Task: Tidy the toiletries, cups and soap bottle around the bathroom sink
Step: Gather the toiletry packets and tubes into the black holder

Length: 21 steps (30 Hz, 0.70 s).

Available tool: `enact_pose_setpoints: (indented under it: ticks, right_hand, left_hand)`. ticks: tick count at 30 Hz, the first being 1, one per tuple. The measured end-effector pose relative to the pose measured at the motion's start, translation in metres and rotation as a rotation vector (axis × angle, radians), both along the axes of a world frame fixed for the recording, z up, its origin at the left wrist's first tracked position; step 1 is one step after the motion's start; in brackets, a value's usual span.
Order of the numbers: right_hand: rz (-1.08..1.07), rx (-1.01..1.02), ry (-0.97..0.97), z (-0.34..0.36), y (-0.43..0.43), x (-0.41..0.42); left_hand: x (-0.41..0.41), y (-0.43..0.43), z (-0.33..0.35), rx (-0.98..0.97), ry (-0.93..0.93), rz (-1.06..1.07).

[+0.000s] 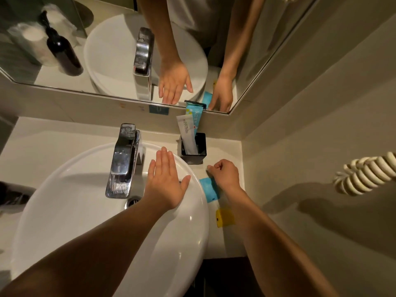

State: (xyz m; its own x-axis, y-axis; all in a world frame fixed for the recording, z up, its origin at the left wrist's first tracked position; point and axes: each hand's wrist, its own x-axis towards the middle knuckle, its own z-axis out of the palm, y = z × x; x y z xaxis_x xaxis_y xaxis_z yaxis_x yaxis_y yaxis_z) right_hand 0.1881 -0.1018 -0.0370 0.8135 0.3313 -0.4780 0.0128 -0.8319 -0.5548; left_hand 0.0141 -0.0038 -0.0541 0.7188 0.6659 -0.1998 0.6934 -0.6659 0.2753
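Note:
A black square holder (198, 150) stands on the counter behind the sink's right side, with a white sachet (187, 133) and a blue sachet (192, 114) upright in it. My right hand (225, 173) is curled on the counter just right of the holder, fingers pinching the far end of a flat blue packet (209, 188) that lies under my wrist. A yellow packet (224, 217) lies nearer me, beside my right forearm. My left hand (166, 182) rests flat and open on the white basin's (192, 243) right rim.
A chrome tap (124, 161) stands at the basin's back. The mirror (107, 50) reflects a dark soap bottle and wrapped cups on the counter's left side. A coiled cream cord (362, 176) hangs at the right wall. The counter strip on the right is narrow.

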Motion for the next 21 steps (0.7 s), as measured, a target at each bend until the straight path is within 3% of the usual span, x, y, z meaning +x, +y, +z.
enact_pose_setpoints:
  ticks: [4,8,15,21]
  right_hand:
    - [0.079,-0.170,0.049,-0.002,-0.008,-0.016]
    - [0.103,-0.217,0.037,-0.004,-0.008,-0.018]
    - [0.021,-0.046,0.132,0.004,-0.023,-0.012]
    - [0.096,0.245,-0.014,0.071,-0.019,0.015]
  left_hand:
    - [0.001,0.000,0.003,-0.008,0.012,-0.001]
    - [0.001,0.000,0.006,-0.016,0.011,-0.003]
    - [0.001,0.000,0.006,-0.049,0.014,-0.003]
    - [-0.001,0.001,0.008,-0.063,0.005,-0.013]
